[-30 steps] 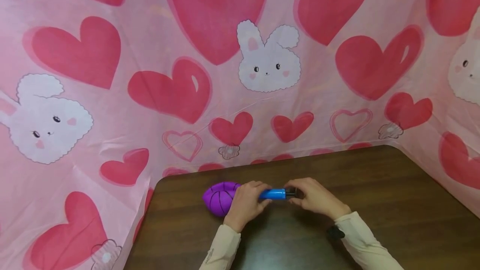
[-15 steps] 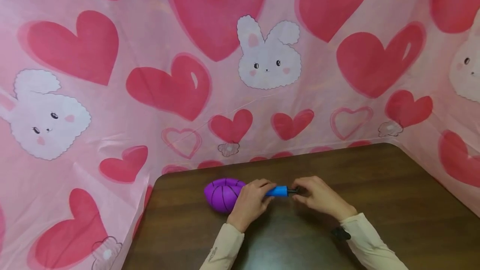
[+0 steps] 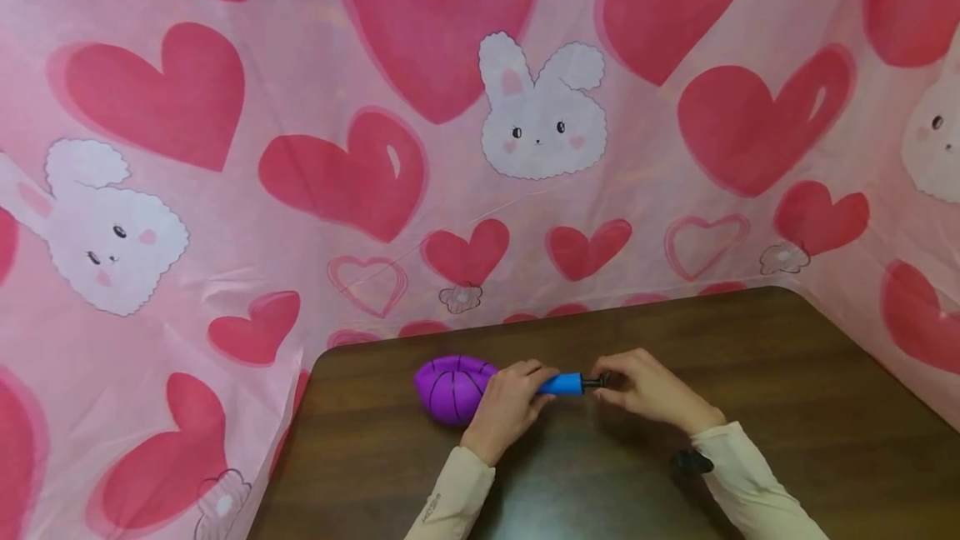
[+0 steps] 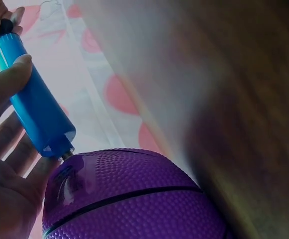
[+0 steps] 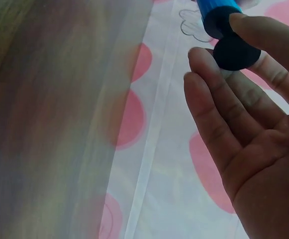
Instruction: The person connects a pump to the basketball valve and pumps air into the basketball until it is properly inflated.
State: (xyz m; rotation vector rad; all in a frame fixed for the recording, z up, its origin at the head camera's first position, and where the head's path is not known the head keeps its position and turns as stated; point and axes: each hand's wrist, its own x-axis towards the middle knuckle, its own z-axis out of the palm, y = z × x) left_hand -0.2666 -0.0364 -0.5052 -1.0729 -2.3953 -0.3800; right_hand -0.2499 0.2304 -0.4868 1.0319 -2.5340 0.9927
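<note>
Left hand (image 3: 512, 407), just right of the ball: wrapped on the pump, thumb pressed on the blue barrel (image 4: 40, 104), fingers behind it. Whether any fingertip also touches the ball: cannot tell.

Right hand (image 3: 658, 390), farther right of the ball: thumb and forefinger pinch the black handle (image 5: 236, 51); the remaining fingers reach past it, lightly bent, holding nothing visible.

Pump: lies lengthwise between the hands, pointing at the ball. A short dark rod (image 3: 594, 382) shows at the end away from the ball. At the near end, a thin metal tip (image 4: 67, 155) meets the ball's skin; depth of entry not readable.

Ball (image 3: 453, 390): purple, pebbled, black seams, on the table beyond and left of the left hand. Outline is flattened, so judged slack: light, yielding, likely to roll or fold if shoved. The texture should give fair grip; best held by a spread palm near the metal tip.

Pump handling (estimate): light, stiff plastic, the glossy barrel possibly slick. Sound hold is mid-barrel, as the left hand has it, with the handle taken across its full width; a two-finger pinch seems weak for hard strokes. The metal tip looks the fragile part; sideways load there risks bending it.

Outward: brown table (image 3: 787, 373) under the ball; pink cloth (image 3: 637, 148) with hearts and rabbits behind the ball.
</note>
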